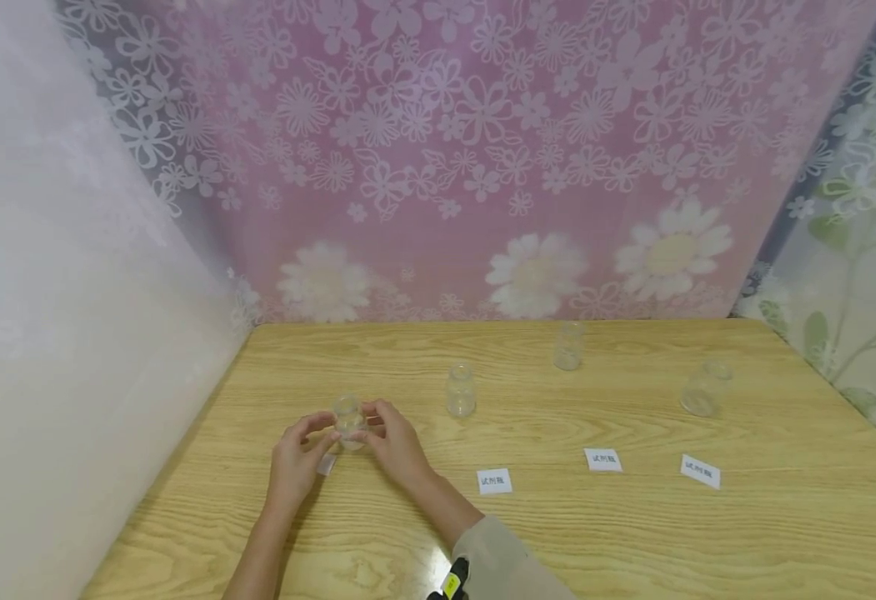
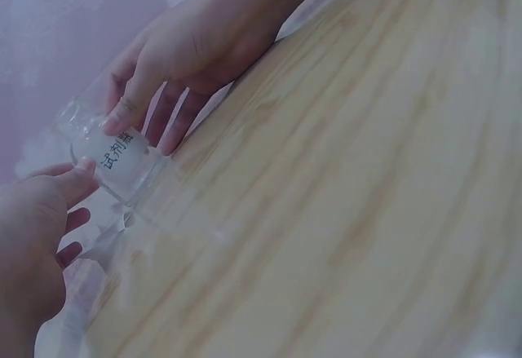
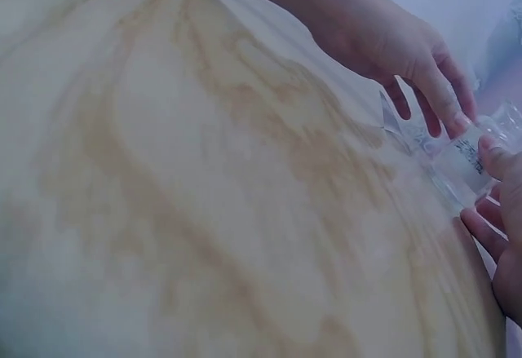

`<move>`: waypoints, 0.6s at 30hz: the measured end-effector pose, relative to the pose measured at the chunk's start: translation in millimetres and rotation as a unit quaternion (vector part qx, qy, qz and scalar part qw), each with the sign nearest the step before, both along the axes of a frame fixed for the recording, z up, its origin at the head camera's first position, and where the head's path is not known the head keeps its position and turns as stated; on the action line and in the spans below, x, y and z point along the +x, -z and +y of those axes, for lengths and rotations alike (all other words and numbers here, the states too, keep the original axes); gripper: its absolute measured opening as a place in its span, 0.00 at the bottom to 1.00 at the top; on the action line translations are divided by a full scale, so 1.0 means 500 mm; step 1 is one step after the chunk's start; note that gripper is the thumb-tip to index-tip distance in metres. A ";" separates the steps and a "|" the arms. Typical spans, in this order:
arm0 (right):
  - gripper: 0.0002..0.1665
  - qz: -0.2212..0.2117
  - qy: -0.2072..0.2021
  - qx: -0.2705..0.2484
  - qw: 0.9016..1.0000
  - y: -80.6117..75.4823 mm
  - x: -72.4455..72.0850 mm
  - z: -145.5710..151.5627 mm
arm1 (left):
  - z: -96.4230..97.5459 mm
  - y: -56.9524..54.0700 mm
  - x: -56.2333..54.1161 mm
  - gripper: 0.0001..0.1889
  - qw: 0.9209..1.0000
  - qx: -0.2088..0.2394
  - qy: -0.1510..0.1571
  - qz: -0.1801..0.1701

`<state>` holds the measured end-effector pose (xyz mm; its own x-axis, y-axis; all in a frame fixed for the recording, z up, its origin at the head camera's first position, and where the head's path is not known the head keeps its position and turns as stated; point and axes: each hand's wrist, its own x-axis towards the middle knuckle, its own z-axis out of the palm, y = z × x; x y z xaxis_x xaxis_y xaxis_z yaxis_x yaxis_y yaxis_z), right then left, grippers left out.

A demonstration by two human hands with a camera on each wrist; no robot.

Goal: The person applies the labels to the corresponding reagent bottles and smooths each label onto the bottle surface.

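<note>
1. At the left of the wooden table [image 1: 377, 542], a small clear glass bottle [image 1: 347, 411] is roughly upright between both hands.
2. The left hand [image 1: 297, 463] holds its left side, fingers and thumb narrowed to the glass.
3. The right hand [image 1: 402, 448] holds the right side likewise, thumb on the near face.
4. A white label with dark characters [image 2: 119, 157] lies against that near face.
5. A pale slip [image 1: 326, 464] is just beside the left thumb, perhaps on the table; it is partly hidden.
6. Rightward stand a second bottle [image 1: 461, 390], a third, farther bottle [image 1: 568, 347] and a rightmost bottle [image 1: 704, 390].
7. Three lettered cards [image 1: 494, 481] lie nearer than those bottles.
</note>
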<state>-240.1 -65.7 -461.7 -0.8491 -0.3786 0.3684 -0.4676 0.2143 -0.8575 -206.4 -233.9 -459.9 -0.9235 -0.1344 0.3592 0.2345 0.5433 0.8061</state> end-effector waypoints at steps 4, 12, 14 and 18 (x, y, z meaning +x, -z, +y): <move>0.19 -0.009 -0.012 -0.018 1.000 0.008 -0.008 0.003 | -0.003 0.002 0.000 0.19 1.000 -0.007 0.006 0.006; 0.16 -0.022 -0.041 -0.036 0.998 -0.026 0.007 0.013 | -0.007 0.008 0.000 0.19 1.000 0.002 0.016 0.019; 0.16 -0.018 -0.045 -0.040 0.998 -0.029 0.009 0.014 | -0.006 0.009 0.000 0.19 0.999 -0.004 0.015 0.031; 0.16 -0.005 -0.037 -0.027 0.999 -0.007 -0.003 0.009 | -0.004 0.011 0.002 0.19 0.998 -0.018 0.010 0.058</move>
